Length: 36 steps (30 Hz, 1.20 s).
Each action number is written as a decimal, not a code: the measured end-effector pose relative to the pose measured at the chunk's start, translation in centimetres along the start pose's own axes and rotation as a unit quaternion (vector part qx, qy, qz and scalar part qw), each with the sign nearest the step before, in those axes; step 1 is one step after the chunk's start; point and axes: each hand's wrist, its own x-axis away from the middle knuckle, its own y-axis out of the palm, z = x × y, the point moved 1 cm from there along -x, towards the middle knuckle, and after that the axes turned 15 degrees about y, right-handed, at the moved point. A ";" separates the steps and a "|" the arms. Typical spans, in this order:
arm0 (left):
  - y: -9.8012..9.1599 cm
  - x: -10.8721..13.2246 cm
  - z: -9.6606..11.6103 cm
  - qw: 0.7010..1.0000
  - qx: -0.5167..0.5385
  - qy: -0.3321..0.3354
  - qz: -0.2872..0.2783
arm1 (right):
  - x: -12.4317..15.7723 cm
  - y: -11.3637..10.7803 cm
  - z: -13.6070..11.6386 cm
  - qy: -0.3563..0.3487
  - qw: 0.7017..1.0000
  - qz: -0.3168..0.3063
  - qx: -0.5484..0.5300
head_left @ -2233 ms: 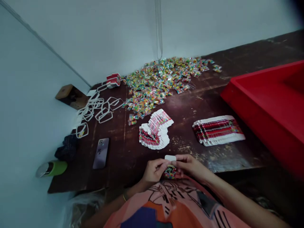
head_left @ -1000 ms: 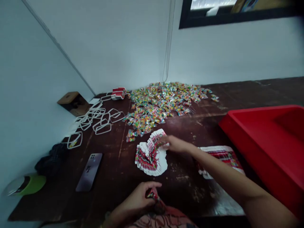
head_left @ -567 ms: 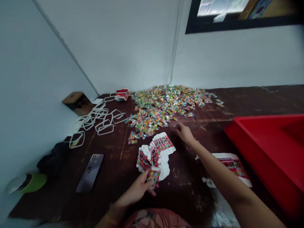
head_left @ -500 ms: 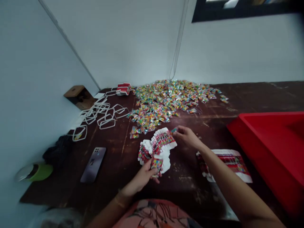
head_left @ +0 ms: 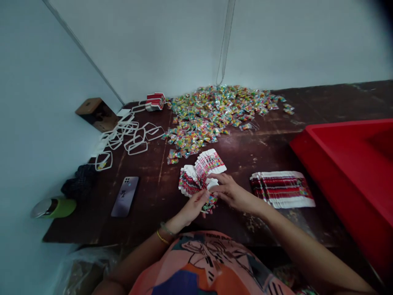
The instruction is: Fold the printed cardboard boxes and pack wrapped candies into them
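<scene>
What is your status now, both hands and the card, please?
Both grips shut: left hand and right hand pinch one small card. Fanned card stack close behind the hands.

Bare table (head_left: 239, 153) lies open between the fanned cards (head_left: 199, 174) and the flat card stack (head_left: 282, 189). The red bin (head_left: 346, 164) walls off the right; the candy heap (head_left: 215, 114) fills the back, the phone (head_left: 125, 191) and white frames (head_left: 129, 137) the left.

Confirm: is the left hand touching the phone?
Apart. The head view shows bare table between the left hand and the phone; that hand pinches a small colourful card with the right hand.
</scene>
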 end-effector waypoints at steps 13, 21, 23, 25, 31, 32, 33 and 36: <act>-0.1 -0.4 0.9 0.976 0.208 -0.056 -0.003 | 2.1 3.7 1.3 0.261 0.712 -0.049 -0.650; 0.3 0.1 0.9 0.999 0.033 0.032 0.000 | 0.8 3.8 1.0 0.232 0.852 -0.061 -0.465; 0.3 0.0 0.8 0.999 -0.002 0.036 0.000 | 0.4 2.8 0.4 0.175 0.914 -0.065 -0.360; 0.3 -0.4 0.9 1.000 0.009 0.024 0.009 | 0.2 1.5 -0.4 0.084 0.963 -0.062 -0.247; 0.6 -1.5 2.0 0.995 0.094 0.023 -0.007 | 0.2 -0.4 -1.3 0.038 0.983 0.002 -0.177; 0.5 -1.4 2.1 0.992 0.122 0.023 -0.017 | 0.2 -0.2 -1.2 0.047 0.982 0.022 -0.184; 0.4 -1.2 2.0 0.988 0.148 0.021 -0.025 | 0.2 0.1 -1.0 0.048 0.981 0.035 -0.183; 0.1 0.0 1.1 0.983 0.183 -0.001 -0.032 | 0.5 1.6 -0.8 0.018 0.986 0.065 -0.151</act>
